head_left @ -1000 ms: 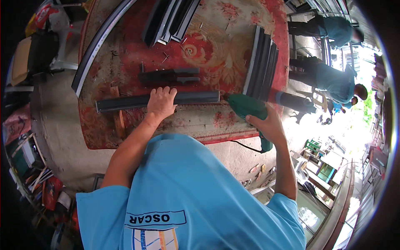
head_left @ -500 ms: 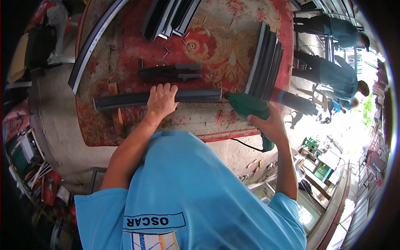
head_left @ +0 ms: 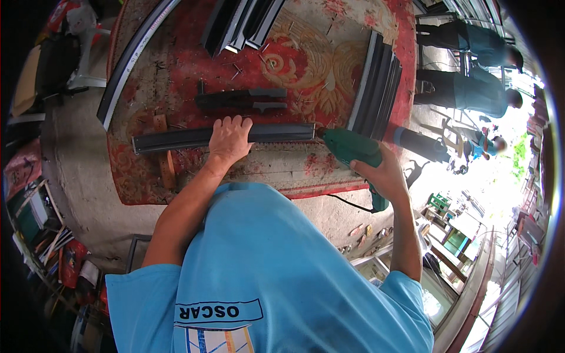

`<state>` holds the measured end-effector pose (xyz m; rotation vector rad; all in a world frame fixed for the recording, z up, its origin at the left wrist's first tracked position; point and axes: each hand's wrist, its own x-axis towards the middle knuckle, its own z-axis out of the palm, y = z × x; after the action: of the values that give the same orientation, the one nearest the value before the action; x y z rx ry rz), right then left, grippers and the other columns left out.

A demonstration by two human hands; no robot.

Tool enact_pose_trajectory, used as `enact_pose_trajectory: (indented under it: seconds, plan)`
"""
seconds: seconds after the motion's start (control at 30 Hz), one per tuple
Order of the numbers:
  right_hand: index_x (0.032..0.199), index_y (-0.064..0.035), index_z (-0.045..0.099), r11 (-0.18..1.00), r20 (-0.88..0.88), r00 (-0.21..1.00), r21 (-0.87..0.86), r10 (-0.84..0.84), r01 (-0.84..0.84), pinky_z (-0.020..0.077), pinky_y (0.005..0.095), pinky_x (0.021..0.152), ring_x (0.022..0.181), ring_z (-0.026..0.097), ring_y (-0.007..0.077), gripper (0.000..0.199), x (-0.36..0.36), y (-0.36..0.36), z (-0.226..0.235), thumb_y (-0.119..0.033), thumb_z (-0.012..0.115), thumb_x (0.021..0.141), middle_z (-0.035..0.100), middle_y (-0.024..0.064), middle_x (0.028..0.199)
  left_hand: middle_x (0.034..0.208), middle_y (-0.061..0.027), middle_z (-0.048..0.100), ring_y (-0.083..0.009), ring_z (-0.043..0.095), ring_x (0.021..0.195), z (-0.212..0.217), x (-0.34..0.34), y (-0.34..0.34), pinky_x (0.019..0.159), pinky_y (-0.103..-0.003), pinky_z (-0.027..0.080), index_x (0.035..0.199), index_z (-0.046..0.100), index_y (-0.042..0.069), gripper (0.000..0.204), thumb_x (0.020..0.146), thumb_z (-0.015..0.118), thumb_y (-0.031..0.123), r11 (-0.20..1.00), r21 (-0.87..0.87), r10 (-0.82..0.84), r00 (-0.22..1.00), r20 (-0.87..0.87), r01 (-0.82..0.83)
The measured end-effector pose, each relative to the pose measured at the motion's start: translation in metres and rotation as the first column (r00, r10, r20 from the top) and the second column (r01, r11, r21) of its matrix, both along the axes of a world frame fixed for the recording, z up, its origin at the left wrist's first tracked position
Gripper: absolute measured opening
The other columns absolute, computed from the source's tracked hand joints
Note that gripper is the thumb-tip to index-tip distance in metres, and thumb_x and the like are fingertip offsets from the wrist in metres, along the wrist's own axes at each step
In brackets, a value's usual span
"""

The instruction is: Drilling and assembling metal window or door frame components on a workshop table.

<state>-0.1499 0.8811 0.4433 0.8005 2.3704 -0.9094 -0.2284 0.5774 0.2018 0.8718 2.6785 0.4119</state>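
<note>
A dark grey metal profile (head_left: 176, 139) lies crosswise near the front of a table covered with a worn red carpet (head_left: 318, 59). My left hand (head_left: 230, 140) is closed over its middle, fingers over the far edge. In my right hand (head_left: 382, 175) is a green power drill (head_left: 352, 146), its front pointing left at the profile's right end. Whether the bit touches the metal is too small to tell. Just beyond the profile lies a black hand riveter (head_left: 238, 100) with its two handles to the right. A wooden strip (head_left: 167, 167) passes under the profile's left part.
Stacked dark profiles lie at the far middle (head_left: 241, 26) and the right (head_left: 376, 85). A long curved strip (head_left: 132, 62) runs along the left edge. Small rivets are scattered about. The drill's cord (head_left: 347, 203) hangs off the front edge. Two people (head_left: 479, 94) stand beyond the right side.
My hands and the drill keep nearly the same place, with the profile still under my left hand. At the right, a person in the background has shifted position.
</note>
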Motion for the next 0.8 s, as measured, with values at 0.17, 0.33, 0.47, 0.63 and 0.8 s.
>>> enact_pose_trajectory:
  seconds: [0.17,0.33,0.47,0.63,0.8]
  plan:
    - [0.123,0.0018,0.067,1.0,-0.023,0.999,0.011,0.025,-0.024,0.0545,0.0313,0.082,0.09,0.068,0.0144,0.053,0.002,0.001,-0.003,-0.022,0.085,0.08,0.073,0.0086,0.103,0.1,-0.0066,0.064,-0.03,0.064,0.097,-0.002,0.0,0.0,0.085,-0.046,0.048,0.108,0.062,0.014,0.052,0.07,0.09,0.037,1.0,0.015,0.011,1.0,-0.005,-0.011]
    - [0.124,0.0022,0.067,0.999,-0.031,0.999,0.033,0.031,-0.03,0.0548,0.0321,0.085,0.093,0.069,0.0158,0.053,0.001,0.0,-0.001,-0.023,0.085,0.08,0.074,0.01,0.105,0.101,-0.0067,0.064,-0.03,0.064,0.098,-0.002,0.0,0.0,0.085,-0.047,0.049,0.108,0.062,0.014,0.052,0.071,0.09,0.037,1.0,0.002,0.008,1.0,0.006,-0.008]
    - [0.124,0.0026,0.067,1.0,-0.006,1.0,0.024,0.019,-0.019,0.0552,0.0329,0.085,0.093,0.07,0.0162,0.054,0.0,-0.001,0.001,-0.023,0.085,0.08,0.074,0.0102,0.106,0.102,-0.0067,0.065,-0.03,0.065,0.099,-0.001,0.0,0.0,0.086,-0.047,0.049,0.109,0.062,0.013,0.053,0.071,0.09,0.038,1.0,0.003,0.011,1.0,0.007,-0.011]
    - [0.128,0.0025,0.065,0.998,0.02,1.0,0.054,0.016,-0.017,0.0554,0.0339,0.089,0.099,0.071,0.0188,0.058,-0.005,-0.009,0.005,-0.023,0.085,0.08,0.074,0.0116,0.108,0.103,-0.0067,0.065,-0.0296,0.065,0.099,-0.002,0.0,0.0,0.087,-0.047,0.049,0.11,0.062,0.013,0.053,0.071,0.09,0.038,1.0,-0.011,0.006,1.0,0.012,-0.006]
    - [0.131,0.0019,0.063,0.994,0.063,0.998,0.099,0.03,-0.036,0.0547,0.0355,0.096,0.106,0.072,0.0225,0.063,-0.004,-0.013,-0.002,-0.023,0.085,0.078,0.073,0.0139,0.115,0.097,-0.0045,0.064,-0.0255,0.065,0.093,-0.003,0.0,-0.001,0.079,-0.043,0.048,0.107,0.064,0.015,0.05,0.071,0.09,0.039,1.0,0.014,-0.015,0.997,-0.071,0.016]
